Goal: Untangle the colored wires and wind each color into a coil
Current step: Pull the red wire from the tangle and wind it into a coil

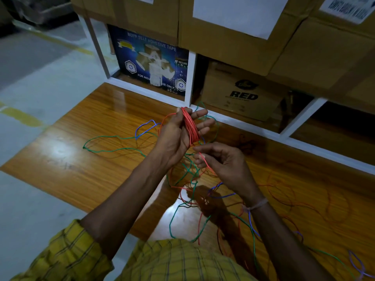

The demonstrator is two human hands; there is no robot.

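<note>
Red wire coil (189, 126) round open left hand (178, 134), right hand (221, 161) pinching strand, boxes "RED" (243, 94), "ADHESIVE TAPE" (151, 63) (behind)

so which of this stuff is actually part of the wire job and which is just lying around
Part of the job:
red coil wound round the left hand
red strand pinched by the right hand
green wire
blue wire

Just lying about:
tape box
RED carton
white shelf frame

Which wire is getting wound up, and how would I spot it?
Find the shiny wooden table, then the left hand raised over it. The red coil loops around that hand's palm. It is bundled, while the green wire and blue wire sprawl loose.
</note>
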